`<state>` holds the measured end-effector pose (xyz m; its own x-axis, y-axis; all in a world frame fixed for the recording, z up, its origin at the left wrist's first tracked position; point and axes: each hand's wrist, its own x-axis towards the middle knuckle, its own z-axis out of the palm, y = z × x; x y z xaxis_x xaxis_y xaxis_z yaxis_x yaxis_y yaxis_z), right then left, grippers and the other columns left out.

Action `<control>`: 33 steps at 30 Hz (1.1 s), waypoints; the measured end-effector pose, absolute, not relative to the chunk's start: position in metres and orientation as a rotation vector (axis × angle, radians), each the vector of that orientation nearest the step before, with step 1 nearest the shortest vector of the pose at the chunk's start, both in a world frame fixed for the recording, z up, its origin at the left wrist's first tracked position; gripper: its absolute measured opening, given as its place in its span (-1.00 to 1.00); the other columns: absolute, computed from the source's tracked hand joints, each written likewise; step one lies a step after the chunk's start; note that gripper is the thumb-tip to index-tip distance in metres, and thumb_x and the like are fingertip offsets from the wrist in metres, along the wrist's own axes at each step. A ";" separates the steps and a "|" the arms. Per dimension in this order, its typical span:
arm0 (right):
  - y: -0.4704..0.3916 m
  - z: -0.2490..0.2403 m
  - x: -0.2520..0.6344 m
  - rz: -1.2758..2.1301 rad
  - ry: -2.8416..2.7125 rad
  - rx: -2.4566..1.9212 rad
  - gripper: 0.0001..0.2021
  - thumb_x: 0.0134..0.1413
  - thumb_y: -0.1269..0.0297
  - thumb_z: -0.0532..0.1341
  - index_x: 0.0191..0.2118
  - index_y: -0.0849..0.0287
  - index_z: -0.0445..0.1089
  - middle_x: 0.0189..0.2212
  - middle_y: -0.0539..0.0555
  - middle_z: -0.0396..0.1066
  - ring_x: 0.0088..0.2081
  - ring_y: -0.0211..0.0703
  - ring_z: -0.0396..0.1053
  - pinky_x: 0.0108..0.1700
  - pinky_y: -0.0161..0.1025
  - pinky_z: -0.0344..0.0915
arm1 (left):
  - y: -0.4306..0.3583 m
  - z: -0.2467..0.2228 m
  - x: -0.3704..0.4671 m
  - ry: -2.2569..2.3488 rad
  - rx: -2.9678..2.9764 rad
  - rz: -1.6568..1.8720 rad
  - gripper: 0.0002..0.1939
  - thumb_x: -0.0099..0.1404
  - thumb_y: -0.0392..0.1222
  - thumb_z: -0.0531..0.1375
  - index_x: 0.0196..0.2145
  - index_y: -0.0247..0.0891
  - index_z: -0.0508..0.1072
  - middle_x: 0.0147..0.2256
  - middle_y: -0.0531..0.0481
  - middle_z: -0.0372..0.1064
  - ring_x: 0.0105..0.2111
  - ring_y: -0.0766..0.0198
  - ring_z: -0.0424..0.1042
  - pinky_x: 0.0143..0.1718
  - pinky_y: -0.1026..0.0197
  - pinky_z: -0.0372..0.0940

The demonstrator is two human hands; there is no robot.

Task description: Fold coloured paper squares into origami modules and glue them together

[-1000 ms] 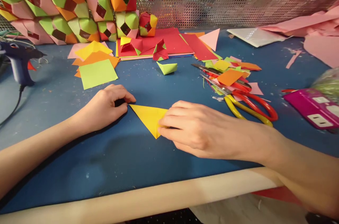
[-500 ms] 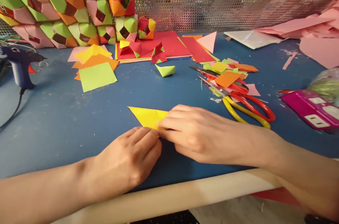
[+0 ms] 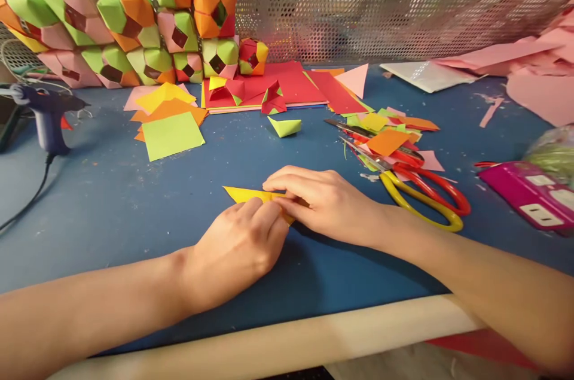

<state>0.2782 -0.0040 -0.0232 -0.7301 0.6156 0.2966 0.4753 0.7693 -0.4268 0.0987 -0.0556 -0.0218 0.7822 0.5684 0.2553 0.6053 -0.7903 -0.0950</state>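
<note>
A folded piece of yellow paper point(image 3: 242, 194) lies on the blue table point(image 3: 147, 212), its pointed left corner showing beyond my fingers. My left hand point(image 3: 249, 242) is closed, its curled fingers pressing on the near side of the paper. From the right, my right hand point(image 3: 320, 200) pinches the paper's right part, with thumb below and fingers arched over the top. Much of the sheet is hidden under both hands. Beyond them sits a small folded green paper piece point(image 3: 286, 127).
Scissors point(image 3: 421, 197) lie with paper scraps point(image 3: 390, 140) to the right, near a magenta power strip point(image 3: 524, 191). A glue gun point(image 3: 49, 119) stands left. Green squares point(image 3: 174, 136), red sheets point(image 3: 287, 81) and stacked paper balls point(image 3: 130, 15) are at the back.
My left hand has moved up and right over the yellow paper, covering more of it. My right hand's fingers have lifted into an arch. The view has shifted slightly.
</note>
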 end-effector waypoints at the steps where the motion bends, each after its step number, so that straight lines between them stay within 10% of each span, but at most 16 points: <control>1: -0.003 -0.024 0.278 0.483 -2.517 -0.848 -0.83 0.16 0.39 0.06 -0.17 0.23 0.34 -0.19 0.13 0.40 -0.31 -0.23 0.40 -0.28 -0.29 0.31 | -0.056 -0.023 0.099 -0.919 -2.778 -0.309 -0.77 0.28 -0.45 -0.09 -0.38 -0.35 0.32 -0.41 -0.08 0.30 -0.50 0.23 0.27 -0.54 0.20 0.27; 11: 0.011 -0.005 0.287 1.203 -2.135 -1.235 -0.82 0.07 0.35 0.07 -0.21 0.19 0.35 -0.52 -0.02 0.39 -0.41 -0.25 0.39 -0.36 -0.31 0.31 | -0.055 -0.022 0.100 -0.845 -2.696 -0.281 -0.82 0.26 -0.45 -0.01 -0.41 -0.37 0.36 -0.38 -0.15 0.35 -0.30 0.09 0.33 -0.34 0.08 0.33; 33: 0.016 0.015 0.314 0.651 -2.907 -1.079 -0.87 0.03 0.48 0.06 -0.38 0.16 0.32 -0.34 -0.01 0.38 -0.31 -0.22 0.27 -0.31 -0.27 0.12 | -0.049 -0.020 0.097 -0.874 -2.847 -0.438 -0.77 0.31 -0.41 -0.04 -0.28 -0.43 0.42 -0.18 -0.28 0.37 -0.09 -0.01 0.35 -0.17 -0.02 0.37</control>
